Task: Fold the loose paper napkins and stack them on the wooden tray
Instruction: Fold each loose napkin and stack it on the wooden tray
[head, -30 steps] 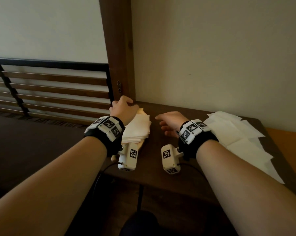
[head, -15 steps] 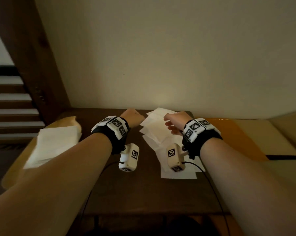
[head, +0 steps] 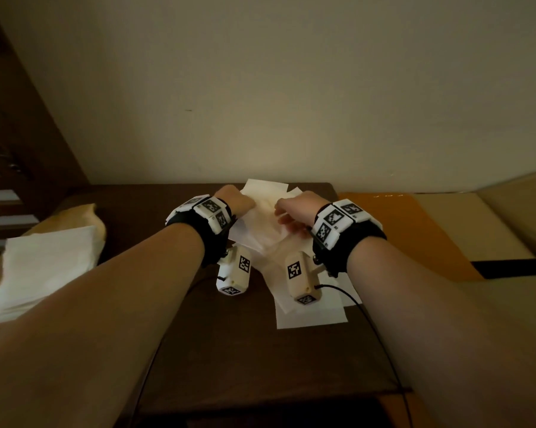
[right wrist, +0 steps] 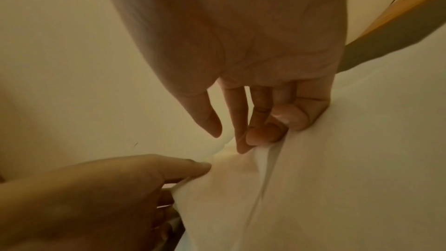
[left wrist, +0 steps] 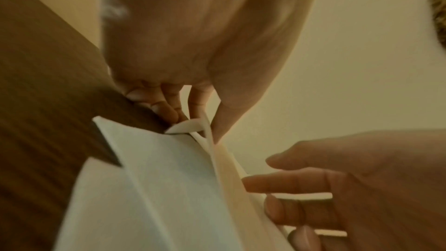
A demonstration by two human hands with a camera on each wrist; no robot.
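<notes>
Loose white napkins (head: 310,307) lie in a heap at the far middle of the dark table (head: 229,350). My left hand (head: 240,203) pinches the edge of the top napkin (left wrist: 169,169) between thumb and fingers (left wrist: 166,110) and holds it raised. My right hand (right wrist: 228,140) meets the same napkin (right wrist: 301,188) from the right. Its fingertips (right wrist: 263,135) press into the paper while the thumb stands a little apart. On the left, a stack of folded napkins (head: 44,267) sits on the wooden tray (head: 84,211).
A plain wall rises just behind the table. An orange surface (head: 408,230) adjoins the table on the right, with beige furniture beyond it. A dark wooden post and slats stand at the far left. Cables hang from the wrist cameras over the table's front.
My view has swung right, from the tray to the loose heap. Both hands left the folded stack and crossed to the heap, where the left now pinches the top napkin.
</notes>
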